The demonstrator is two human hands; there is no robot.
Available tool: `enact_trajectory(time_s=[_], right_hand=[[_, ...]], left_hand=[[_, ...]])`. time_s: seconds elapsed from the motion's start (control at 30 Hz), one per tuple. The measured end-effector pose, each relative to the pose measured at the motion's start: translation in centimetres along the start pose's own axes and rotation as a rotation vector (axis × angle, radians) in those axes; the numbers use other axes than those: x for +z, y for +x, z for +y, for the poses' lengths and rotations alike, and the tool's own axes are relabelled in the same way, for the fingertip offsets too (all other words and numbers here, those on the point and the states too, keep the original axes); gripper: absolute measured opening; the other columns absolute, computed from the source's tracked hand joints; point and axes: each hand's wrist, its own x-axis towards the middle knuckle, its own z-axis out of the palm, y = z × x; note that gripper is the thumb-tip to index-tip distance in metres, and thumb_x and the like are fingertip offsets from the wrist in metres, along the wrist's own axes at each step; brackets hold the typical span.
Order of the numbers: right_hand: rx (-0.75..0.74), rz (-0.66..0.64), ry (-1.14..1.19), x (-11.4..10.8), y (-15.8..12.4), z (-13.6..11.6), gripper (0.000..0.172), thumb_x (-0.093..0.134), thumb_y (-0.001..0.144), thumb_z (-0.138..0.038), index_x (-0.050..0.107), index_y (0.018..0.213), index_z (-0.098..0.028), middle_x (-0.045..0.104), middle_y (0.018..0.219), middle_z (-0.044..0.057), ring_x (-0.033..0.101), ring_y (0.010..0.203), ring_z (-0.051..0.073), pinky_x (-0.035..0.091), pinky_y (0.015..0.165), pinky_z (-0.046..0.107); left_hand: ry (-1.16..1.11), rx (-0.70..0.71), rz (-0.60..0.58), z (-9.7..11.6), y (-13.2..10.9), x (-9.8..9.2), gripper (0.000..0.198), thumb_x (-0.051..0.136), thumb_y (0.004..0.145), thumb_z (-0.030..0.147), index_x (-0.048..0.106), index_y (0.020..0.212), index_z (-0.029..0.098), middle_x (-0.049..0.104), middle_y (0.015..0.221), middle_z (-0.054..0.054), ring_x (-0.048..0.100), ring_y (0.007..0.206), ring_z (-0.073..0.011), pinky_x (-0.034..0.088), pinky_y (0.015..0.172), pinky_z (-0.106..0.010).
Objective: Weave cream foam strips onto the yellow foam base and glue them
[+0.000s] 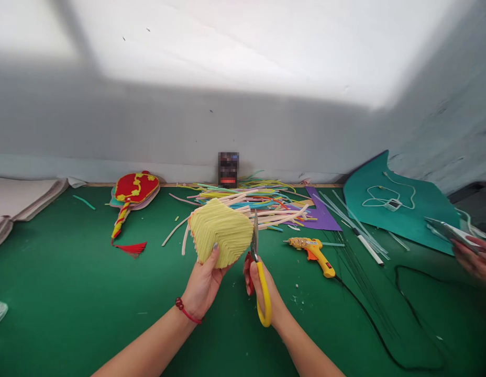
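In my left hand (207, 283) I hold a yellow fan-shaped panel (221, 233) covered in ridged strips, my thumb pressed on its face. An orange-red edge shows along its left side. My right hand (266, 290) is closed around scissors (263, 293) with one yellow and one red handle loop. Their blades point upward, close against the panel's right edge; whether they touch it I cannot tell. Behind the panel lies a heap of coloured fuzzy stems (278, 213), pale pink, yellow, blue and orange.
A red and yellow fan (136, 188) with a tassel lies back left. To the right are a yellow glue gun (317, 254) with a black cord, clear glue sticks (356, 230), purple sheet (325, 212) and teal sheet (416, 209). Another person's hand (476, 256) holds a phone at far right.
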Motion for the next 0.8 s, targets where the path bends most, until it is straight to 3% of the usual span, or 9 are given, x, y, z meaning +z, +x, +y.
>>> enact_trajectory(time_s=[0.27, 0.53, 0.8], right_hand=[[0.019, 0.059, 0.029, 0.0, 0.4, 1.0, 0.065, 0.042, 0.067, -0.086, 0.042, 0.074, -0.022, 0.041, 0.053, -0.007, 0.035, 0.039, 0.007, 0.031, 0.037, 0.022], [0.001, 0.01, 0.049, -0.8, 0.1, 0.9, 0.053, 0.049, 0.074, -0.076, 0.044, 0.07, -0.024, 0.042, 0.046, -0.005, 0.041, 0.036, 0.01, 0.035, 0.036, 0.024], [0.007, 0.031, 0.037, -1.3, 0.3, 1.4, 0.04, 0.054, 0.075, -0.068, 0.048, 0.07, -0.029, 0.038, 0.043, -0.006, 0.032, 0.031, 0.008, 0.025, 0.034, 0.025]], left_hand=[[0.008, -0.001, 0.008, 0.0, 0.1, 0.1, 0.057, 0.075, 0.074, 0.033, 0.055, 0.127, 0.026, 0.063, 0.126, -0.006, 0.061, 0.113, -0.0237, 0.055, 0.086, -0.03], [0.006, 0.008, 0.018, 0.1, 0.1, 0.2, 0.058, 0.076, 0.073, 0.033, 0.055, 0.127, 0.027, 0.066, 0.122, -0.005, 0.062, 0.112, -0.0229, 0.055, 0.086, -0.03], [0.021, 0.008, 0.025, 0.0, 0.1, 0.2, 0.06, 0.077, 0.072, 0.034, 0.055, 0.127, 0.027, 0.065, 0.123, -0.005, 0.062, 0.111, -0.0234, 0.055, 0.085, -0.03]])
